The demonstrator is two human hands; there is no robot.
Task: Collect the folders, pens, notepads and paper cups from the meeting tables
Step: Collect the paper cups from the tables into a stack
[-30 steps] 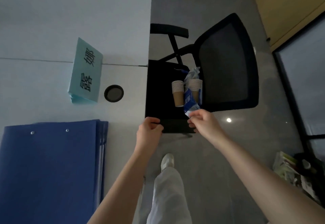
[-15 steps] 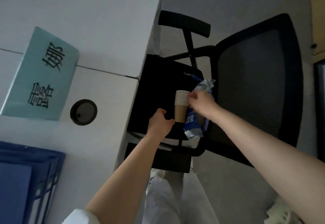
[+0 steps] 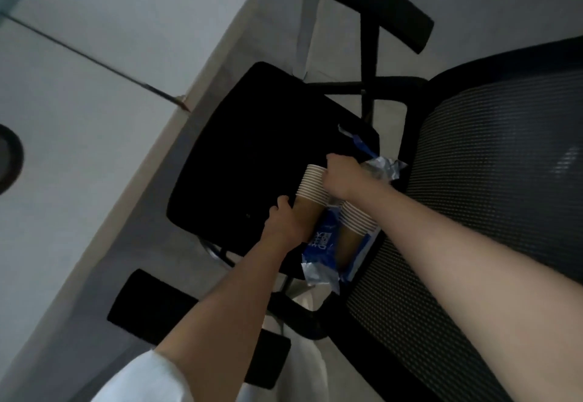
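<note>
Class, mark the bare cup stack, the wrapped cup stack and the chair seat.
bare cup stack [image 3: 310,185], head view, ribbed rims
wrapped cup stack [image 3: 356,220], head view, rims inside wrapper
chair seat [image 3: 252,155], head view, bare cushion

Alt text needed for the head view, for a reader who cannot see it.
Both hands grip a stack of paper cups lying on a black office chair: left hand at its base, right hand at the rims. A second stack lies in blue wrapping.
</note>
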